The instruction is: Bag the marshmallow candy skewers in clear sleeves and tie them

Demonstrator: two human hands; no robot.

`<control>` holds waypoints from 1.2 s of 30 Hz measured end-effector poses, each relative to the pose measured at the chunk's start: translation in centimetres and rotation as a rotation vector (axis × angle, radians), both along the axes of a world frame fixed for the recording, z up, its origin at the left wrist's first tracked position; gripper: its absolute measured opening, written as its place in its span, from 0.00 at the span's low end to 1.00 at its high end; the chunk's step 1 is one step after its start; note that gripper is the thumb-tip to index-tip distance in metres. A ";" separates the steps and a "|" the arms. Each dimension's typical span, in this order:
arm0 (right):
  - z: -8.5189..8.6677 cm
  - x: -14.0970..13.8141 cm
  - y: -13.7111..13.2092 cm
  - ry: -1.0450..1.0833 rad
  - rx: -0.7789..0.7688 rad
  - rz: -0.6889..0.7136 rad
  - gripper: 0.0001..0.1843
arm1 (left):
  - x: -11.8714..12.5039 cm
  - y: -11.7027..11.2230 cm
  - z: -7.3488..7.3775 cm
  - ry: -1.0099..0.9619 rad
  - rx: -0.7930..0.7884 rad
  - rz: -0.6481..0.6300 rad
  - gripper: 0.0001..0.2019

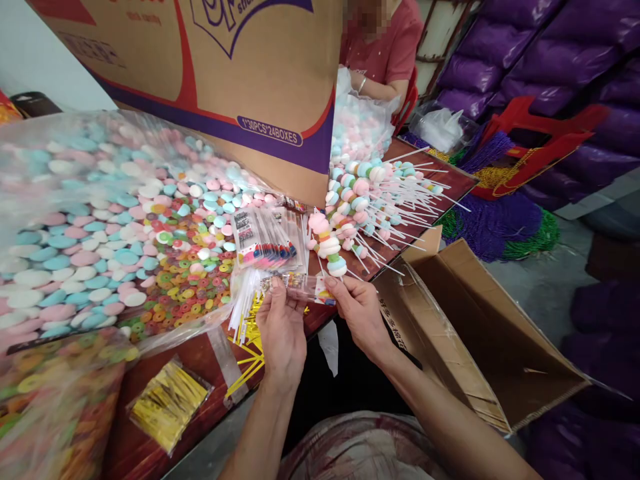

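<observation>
A small clear printed plastic bag point(304, 288) is stretched between my two hands above the table's front edge. My left hand point(284, 330) pinches its left end between thumb and fingers. With its fingers closed, my right hand point(363, 313) grips the other end, which carries a colourful print. Just beyond the bag lies a candy skewer point(327, 245) of pink, orange, white and blue pieces; I cannot tell whether my right fingers touch its stick. A stack of printed bags point(265, 237) lies behind my left hand. White sticks point(243, 300) and yellow twist ties point(253, 333) are beside that hand.
Many candy skewers point(385, 193) are heaped at the back right. Loose pastel candies point(90, 253) and gummy rings point(185, 287) cover the left. A large carton point(225, 87) stands behind; an open cardboard box point(480, 327) sits right. Another person point(385, 60) sits across the table.
</observation>
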State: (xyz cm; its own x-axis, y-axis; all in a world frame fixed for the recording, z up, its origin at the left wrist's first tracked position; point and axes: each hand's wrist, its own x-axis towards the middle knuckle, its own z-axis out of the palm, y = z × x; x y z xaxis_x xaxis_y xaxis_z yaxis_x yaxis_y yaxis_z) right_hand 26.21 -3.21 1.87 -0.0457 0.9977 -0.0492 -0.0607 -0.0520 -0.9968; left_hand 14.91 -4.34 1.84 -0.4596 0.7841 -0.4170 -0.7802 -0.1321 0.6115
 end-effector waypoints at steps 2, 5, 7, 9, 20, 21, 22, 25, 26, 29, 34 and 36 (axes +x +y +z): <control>0.0 1.2 -0.6 -0.126 0.072 -0.027 0.22 | -0.4 0.2 -0.1 -0.053 -0.035 -0.001 0.11; -0.3 3.5 -1.9 -0.344 0.155 -0.067 0.17 | -1.0 0.5 0.0 -0.109 -0.088 -0.039 0.11; -0.5 5.0 -2.9 -0.439 0.219 -0.084 0.14 | -1.3 0.7 0.2 -0.128 -0.117 -0.046 0.10; -0.4 6.1 -3.9 -0.490 0.282 -0.102 0.13 | -1.4 0.9 0.3 -0.135 -0.140 -0.037 0.11; -0.4 7.8 -4.9 -0.751 0.625 -0.113 0.07 | -1.6 1.4 0.2 -0.139 -0.210 -0.033 0.11; -0.4 7.9 -4.9 -0.765 0.639 -0.106 0.07 | -1.6 1.3 0.1 -0.131 -0.203 -0.027 0.11; -0.4 8.1 -4.9 -0.782 0.654 -0.095 0.07 | -1.6 1.2 0.1 -0.118 -0.185 -0.023 0.12; -0.3 8.5 -4.8 -0.860 0.716 -0.058 0.06 | -1.3 0.9 0.1 -0.022 -0.090 -0.019 0.15; -0.2 8.6 -4.8 -0.888 0.741 -0.045 0.06 | -1.2 0.9 0.0 0.024 -0.062 -0.012 0.15; -0.1 8.7 -4.7 -0.910 0.797 -0.015 0.05 | -1.1 1.0 -0.2 0.165 0.000 0.037 0.15; -0.2 8.1 -4.8 -0.747 0.645 0.017 0.04 | -1.6 1.4 -1.0 0.256 0.063 0.073 0.15; -0.3 7.8 -4.8 -0.693 0.551 0.020 0.05 | -1.8 1.5 -1.1 0.248 0.051 0.057 0.15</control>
State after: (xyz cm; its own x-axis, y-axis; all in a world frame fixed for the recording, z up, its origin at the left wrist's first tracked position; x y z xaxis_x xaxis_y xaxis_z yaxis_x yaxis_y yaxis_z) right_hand 34.04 -8.01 1.53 -0.2017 0.8870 0.4154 0.5617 0.4522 -0.6929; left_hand 13.12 -2.85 0.70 -0.5869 0.7711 -0.2467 -0.5978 -0.2073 0.7743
